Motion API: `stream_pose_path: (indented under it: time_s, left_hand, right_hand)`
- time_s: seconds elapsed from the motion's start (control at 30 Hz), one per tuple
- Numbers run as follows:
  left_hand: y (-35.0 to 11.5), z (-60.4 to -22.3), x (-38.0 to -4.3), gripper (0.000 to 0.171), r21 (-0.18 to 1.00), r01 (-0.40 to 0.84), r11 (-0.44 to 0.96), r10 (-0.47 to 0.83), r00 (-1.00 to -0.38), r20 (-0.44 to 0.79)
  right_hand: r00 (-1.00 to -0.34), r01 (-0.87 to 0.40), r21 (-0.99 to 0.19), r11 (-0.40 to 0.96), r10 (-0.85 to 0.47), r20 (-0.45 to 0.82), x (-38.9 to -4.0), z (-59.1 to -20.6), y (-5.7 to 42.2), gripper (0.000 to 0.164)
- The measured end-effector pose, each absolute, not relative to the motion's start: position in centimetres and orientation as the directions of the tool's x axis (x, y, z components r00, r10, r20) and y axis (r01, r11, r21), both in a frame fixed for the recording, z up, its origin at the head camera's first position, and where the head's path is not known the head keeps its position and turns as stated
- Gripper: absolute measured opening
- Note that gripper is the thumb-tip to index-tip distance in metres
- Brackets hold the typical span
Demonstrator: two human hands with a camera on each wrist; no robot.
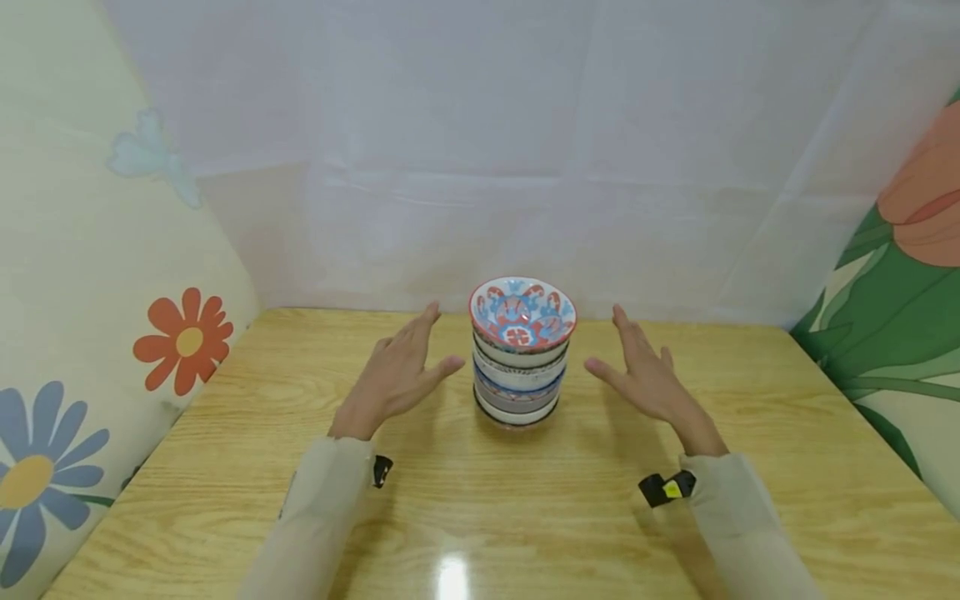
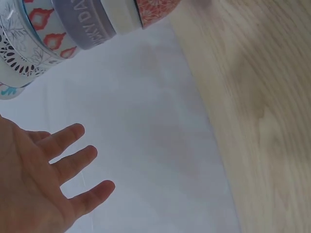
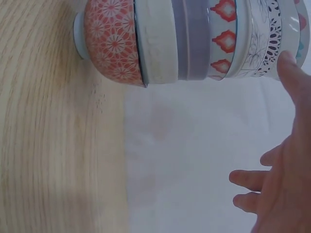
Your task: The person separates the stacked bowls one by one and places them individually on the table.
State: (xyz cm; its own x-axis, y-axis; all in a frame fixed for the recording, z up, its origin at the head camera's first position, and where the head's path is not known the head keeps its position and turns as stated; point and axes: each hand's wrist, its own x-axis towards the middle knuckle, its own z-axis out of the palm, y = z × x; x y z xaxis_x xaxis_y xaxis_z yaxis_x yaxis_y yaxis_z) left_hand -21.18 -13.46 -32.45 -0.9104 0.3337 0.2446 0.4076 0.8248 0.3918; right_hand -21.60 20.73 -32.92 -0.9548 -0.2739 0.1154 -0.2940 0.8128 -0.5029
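Observation:
A stack of nested bowls [image 1: 519, 375] stands upright on the wooden table. The top bowl [image 1: 522, 315] has a red rim and a red and blue pattern inside. Seen from the right wrist, the lowest bowl [image 3: 112, 41] is red with white flowers, and above it come a cream one, a purple-grey one and several patterned ones. My left hand [image 1: 397, 371] is held to the left of the stack, fingers straight and spread, apart from the bowls. On the other side my right hand [image 1: 643, 375] mirrors it, palm facing the stack, also holding nothing.
A white cloth [image 1: 465, 167] hangs behind the table's [image 1: 487, 517] back edge. Flower-printed fabric [image 1: 67, 275] borders the left side, and a similar print with green leaves [image 1: 900, 325] borders the right. Each wrist wears a black strap [image 1: 667, 488].

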Motion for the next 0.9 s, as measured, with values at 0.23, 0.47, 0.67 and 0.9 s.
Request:
stream_pose_path:
  time_s: [0.23, 0.47, 0.67, 0.9]
  left_hand:
    - [-13.0, -31.7, -21.3, 0.09, 0.443, 0.435, 0.784, 0.357, -0.9, 0.251]
    - [-12.2, -31.2, -21.6, 0.11, 0.49, 0.476, 0.73, 0.39, -0.879, 0.274]
    - [-11.3, -30.9, -21.9, 0.114, 0.543, 0.482, 0.688, 0.397, -0.876, 0.275]
    - [-10.4, -31.0, -22.0, 0.121, 0.632, 0.488, 0.602, 0.42, -0.867, 0.268]
  right_hand:
    - [-0.937, -0.346, -0.522, 0.78, -0.319, 0.143, -21.5, -32.0, 20.2, 0.091]
    - [-0.905, -0.418, -0.564, 0.712, -0.378, 0.194, -21.5, -31.2, 19.3, 0.089]
    - [-0.874, -0.473, -0.601, 0.645, -0.428, 0.229, -21.4, -30.4, 18.4, 0.093]
    - [-0.851, -0.492, -0.676, 0.548, -0.465, 0.242, -21.7, -29.8, 17.0, 0.103]
